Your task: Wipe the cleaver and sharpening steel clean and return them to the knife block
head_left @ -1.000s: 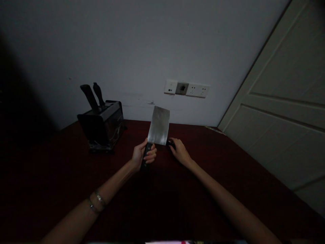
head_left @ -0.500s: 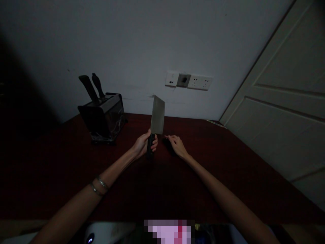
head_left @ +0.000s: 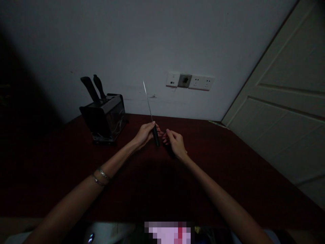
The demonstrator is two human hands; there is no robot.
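Note:
My left hand (head_left: 145, 134) is closed around the black handle of a cleaver (head_left: 148, 101). The blade points up and leans slightly left, turned edge-on so that only a thin bright line of it shows. Just right of the handle is my right hand (head_left: 176, 142), its fingers curled in and its thumb bent over them, with nothing visible in it. The fingertips of both hands come close together; whether they touch is too dark to tell. To the left stands a knife block (head_left: 114, 113) with two black-handled knives (head_left: 90, 88) upright in it.
The dark red table (head_left: 203, 162) runs back to a grey wall (head_left: 137, 44). Sockets and a switch (head_left: 193, 81) sit on the wall above its back edge. A pale panelled door (head_left: 284, 88) borders the right side. A thin strip (head_left: 218, 124) lies at the back right corner.
The cleaver has turned from showing its broad face to edge-on, and its tip now leans left. My right hand has moved slightly closer to the handle, its fingers curling in.

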